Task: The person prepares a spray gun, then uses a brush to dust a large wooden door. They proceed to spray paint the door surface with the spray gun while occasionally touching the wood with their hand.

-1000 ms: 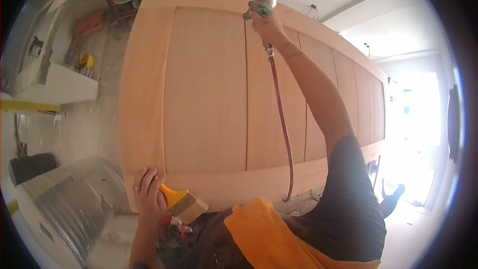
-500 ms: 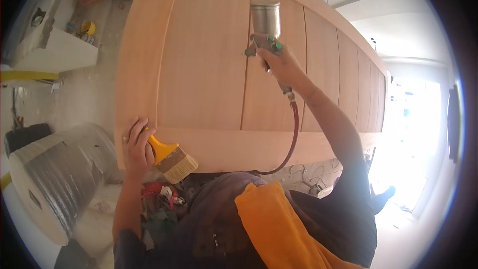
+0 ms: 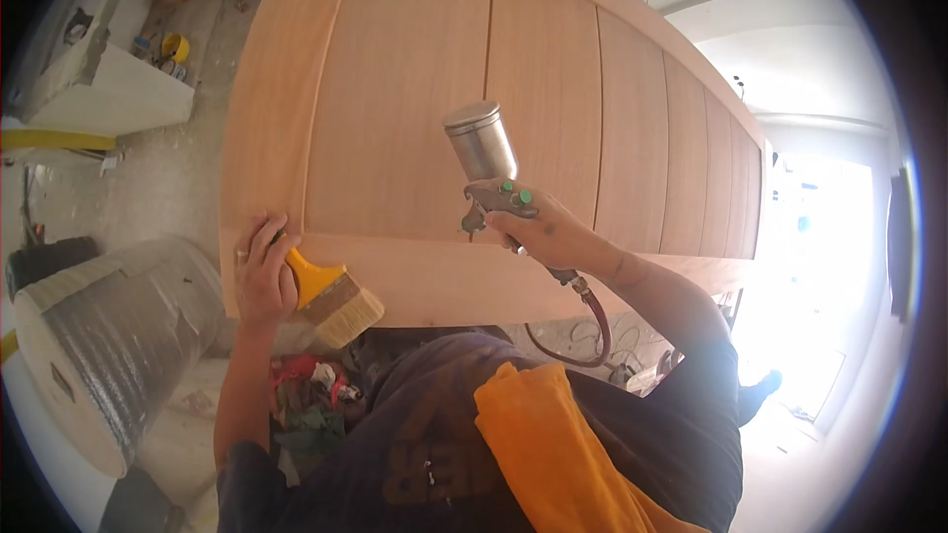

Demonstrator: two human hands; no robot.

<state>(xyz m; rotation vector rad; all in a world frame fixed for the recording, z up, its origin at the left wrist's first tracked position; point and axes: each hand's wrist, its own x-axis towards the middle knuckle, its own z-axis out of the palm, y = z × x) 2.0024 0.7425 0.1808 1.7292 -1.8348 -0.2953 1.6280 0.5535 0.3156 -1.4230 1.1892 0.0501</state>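
My right hand is wrapped round the grip of a spray gun, whose metal cup tilts to the left above it. A dark red hose runs from the bottom of the grip and loops down near my body. Beneath the gun lies a large panelled wooden door, close to its near rail. At the door's near left corner, my left hand holds a wide paintbrush by its yellow handle. The pale bristles point down and right, toward my body; part of the handle is hidden by the fingers.
On the left stands a big roll of silvery wrap. Crumpled cloths lie low beside my body. Farther off are a white block-like ledge and a yellow container. An orange cloth hangs over my dark shirt.
My right hand has drawn the spray gun toward my body and slightly left, and its cup now leans left. The hose loop has shifted. My left hand and brush have barely moved.
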